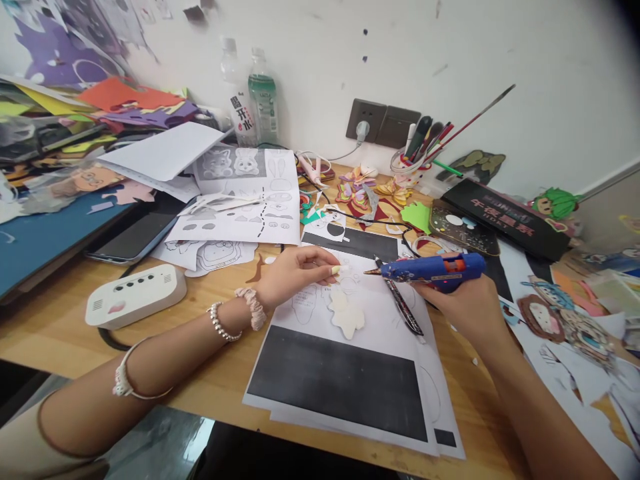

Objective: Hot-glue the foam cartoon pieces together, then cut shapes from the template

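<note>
Blue hot-glue gun [417, 269], right of frame centre, is gripped by right hand [467, 307]; left hand [305, 269] pinches small white piece [345, 268].

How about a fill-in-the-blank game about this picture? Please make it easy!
1. The right hand holds a glue gun whose body is mostly ____.
2. The pale pink scrunchie is around the left hand's ____.
3. Two plastic ____ stand by the wall.

Missing words: blue; wrist; bottles.
</note>
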A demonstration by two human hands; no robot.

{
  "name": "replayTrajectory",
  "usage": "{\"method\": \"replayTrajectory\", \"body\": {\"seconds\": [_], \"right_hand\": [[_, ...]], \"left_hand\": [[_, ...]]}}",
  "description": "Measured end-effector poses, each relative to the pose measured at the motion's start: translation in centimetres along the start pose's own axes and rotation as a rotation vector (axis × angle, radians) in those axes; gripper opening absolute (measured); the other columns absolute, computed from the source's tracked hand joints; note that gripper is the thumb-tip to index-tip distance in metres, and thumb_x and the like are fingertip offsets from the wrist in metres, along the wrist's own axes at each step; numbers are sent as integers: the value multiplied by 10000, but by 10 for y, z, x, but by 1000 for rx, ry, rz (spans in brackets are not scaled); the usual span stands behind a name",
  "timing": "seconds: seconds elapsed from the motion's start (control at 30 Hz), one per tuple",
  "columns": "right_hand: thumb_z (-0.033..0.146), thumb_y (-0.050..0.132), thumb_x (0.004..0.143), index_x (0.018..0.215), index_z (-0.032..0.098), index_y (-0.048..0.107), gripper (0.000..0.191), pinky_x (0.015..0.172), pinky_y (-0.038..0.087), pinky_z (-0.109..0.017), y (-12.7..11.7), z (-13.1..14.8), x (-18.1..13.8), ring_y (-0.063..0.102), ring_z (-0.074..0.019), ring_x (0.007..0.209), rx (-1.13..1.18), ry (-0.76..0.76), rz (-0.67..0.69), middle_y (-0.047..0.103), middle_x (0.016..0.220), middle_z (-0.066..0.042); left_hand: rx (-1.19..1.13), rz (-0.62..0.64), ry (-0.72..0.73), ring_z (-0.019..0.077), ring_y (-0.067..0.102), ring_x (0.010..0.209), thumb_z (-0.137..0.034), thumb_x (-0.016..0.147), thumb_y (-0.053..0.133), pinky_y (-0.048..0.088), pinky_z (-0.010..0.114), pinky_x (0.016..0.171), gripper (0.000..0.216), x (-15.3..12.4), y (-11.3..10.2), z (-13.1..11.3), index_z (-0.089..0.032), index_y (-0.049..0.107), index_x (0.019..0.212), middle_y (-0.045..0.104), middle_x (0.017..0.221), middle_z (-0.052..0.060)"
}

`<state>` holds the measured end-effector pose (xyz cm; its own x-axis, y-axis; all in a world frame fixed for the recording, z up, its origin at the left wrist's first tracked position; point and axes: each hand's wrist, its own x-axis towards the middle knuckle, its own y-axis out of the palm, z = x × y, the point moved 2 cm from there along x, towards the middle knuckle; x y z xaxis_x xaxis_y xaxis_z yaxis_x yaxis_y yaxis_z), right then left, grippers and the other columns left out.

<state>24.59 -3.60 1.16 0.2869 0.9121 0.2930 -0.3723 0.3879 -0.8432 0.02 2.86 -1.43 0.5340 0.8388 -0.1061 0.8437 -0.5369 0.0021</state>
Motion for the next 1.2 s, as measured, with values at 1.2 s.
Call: {"method": "replayTrajectory", "body": {"seconds": [1.2], "right_hand": [[387,551,598,427,218,408,279,505,337,-312,-1,-4,-3,494,-216,492,-185,64,-227,427,416,-22]], "left_hand": [[-160,63,-122,77,624,626,-178,730,605,510,202,654,99,-1,6,-1,-100,571,782,654,675,24]]}}
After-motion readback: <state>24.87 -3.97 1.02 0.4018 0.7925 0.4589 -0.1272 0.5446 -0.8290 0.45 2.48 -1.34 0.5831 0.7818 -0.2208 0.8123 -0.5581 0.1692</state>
